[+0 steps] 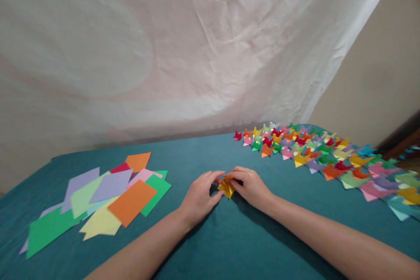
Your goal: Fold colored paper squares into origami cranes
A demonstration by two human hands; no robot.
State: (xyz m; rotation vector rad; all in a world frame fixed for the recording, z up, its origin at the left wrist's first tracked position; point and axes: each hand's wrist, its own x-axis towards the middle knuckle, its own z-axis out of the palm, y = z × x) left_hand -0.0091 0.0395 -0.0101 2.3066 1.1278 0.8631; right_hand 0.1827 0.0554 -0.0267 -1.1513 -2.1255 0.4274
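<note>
While both forearms reach in from the bottom edge and angle toward each other, the left hand (200,196) and the right hand (250,186) meet near the middle of the teal cloth (229,245) that covers the table. Each hand rests low on the cloth with its fingers curled inward. Between them sits a small yellow folded paper (226,187), pinched from both sides: the left hand's thumb and fingertips close narrowly on its left edge, and the right hand's fingertips press on its top and right edge. How far the folding has gone cannot be told, since the fingers cover much of it.

To the left, well apart from the hands, flat sheets of coloured paper (98,197) lie loosely overlapped on the cloth, in green, orange, lilac, pink, yellow and red. To the right, rows of small folded paper figures (324,157) in many colours stand on the cloth, stretching from the far edge toward the near right. A pale wrinkled sheet (164,52) hangs behind the table.
</note>
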